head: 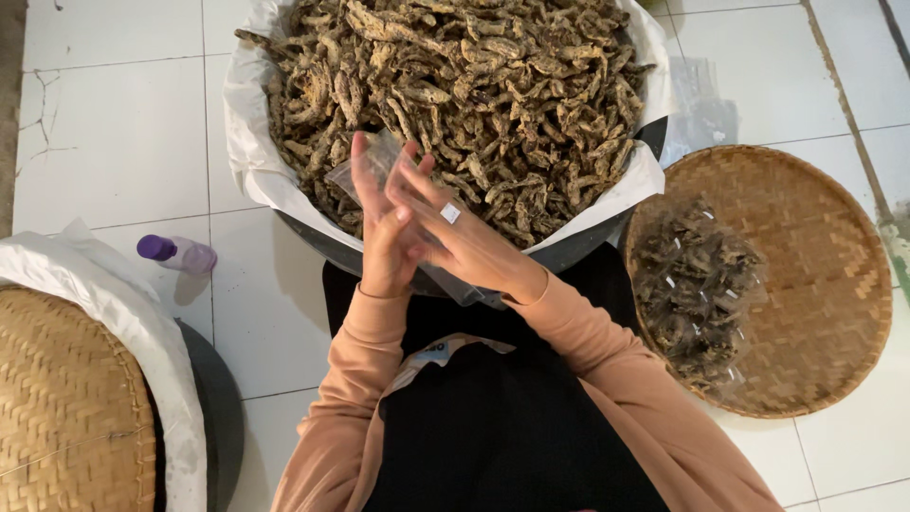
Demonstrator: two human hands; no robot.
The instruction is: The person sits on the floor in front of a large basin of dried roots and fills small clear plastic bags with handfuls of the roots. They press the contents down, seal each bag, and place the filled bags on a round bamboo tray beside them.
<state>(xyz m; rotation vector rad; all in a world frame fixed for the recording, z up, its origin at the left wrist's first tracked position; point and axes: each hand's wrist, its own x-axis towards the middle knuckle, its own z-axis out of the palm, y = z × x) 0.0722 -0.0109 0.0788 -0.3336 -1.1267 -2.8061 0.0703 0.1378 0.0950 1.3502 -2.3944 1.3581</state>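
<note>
Peach sleeves [607, 365] ran up from the black lap to both hands, the left hand [384, 242] and right hand [464, 242] pressed together grasping a clear plastic bag [374, 161], its long axis upright, over the near rim of the lined basin [254, 161] of dried brown strips [474, 85].

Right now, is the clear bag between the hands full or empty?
Empty: the clear bag is see-through, with nothing dark inside, held between the left hand and right hand.
</note>
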